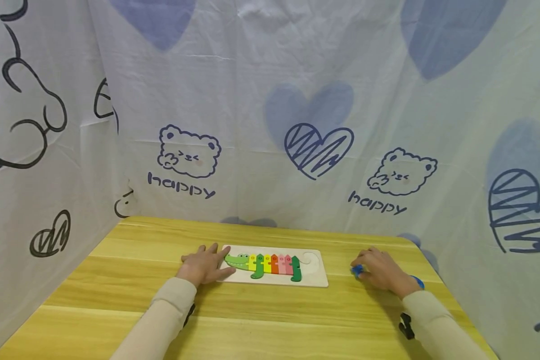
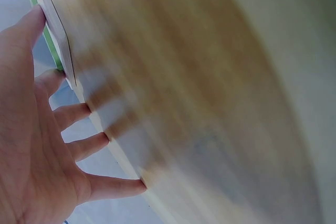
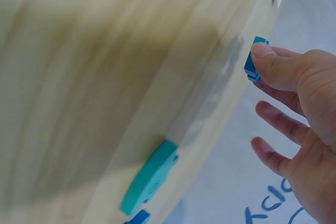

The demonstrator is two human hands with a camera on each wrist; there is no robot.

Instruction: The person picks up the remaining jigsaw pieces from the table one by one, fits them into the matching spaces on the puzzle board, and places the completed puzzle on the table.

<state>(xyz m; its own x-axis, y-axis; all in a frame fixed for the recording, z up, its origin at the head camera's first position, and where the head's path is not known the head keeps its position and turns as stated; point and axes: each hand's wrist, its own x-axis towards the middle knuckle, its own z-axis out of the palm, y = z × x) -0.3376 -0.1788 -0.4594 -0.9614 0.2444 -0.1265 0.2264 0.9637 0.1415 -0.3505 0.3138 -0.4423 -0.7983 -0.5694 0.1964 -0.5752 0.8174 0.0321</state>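
Observation:
A white wooden puzzle board (image 1: 270,284) lies on the table, holding a crocodile of colourful pieces: a green head (image 1: 237,261), yellow, orange and pink body pieces and a dark green leg (image 1: 296,270). At its right end a curled tail outline shows bare. My left hand (image 1: 203,266) rests at the board's left end, fingers spread, thumb and index finger touching its edge. To the right of the board, my right hand (image 1: 378,270) pinches a small blue puzzle piece (image 3: 253,61) between thumb and fingers, just over the table.
Beneath my right wrist lie a teal curved piece (image 3: 149,179) and another blue piece (image 3: 138,217). The wooden table (image 1: 270,320) ends at a white printed curtain (image 1: 252,200) behind and at both sides.

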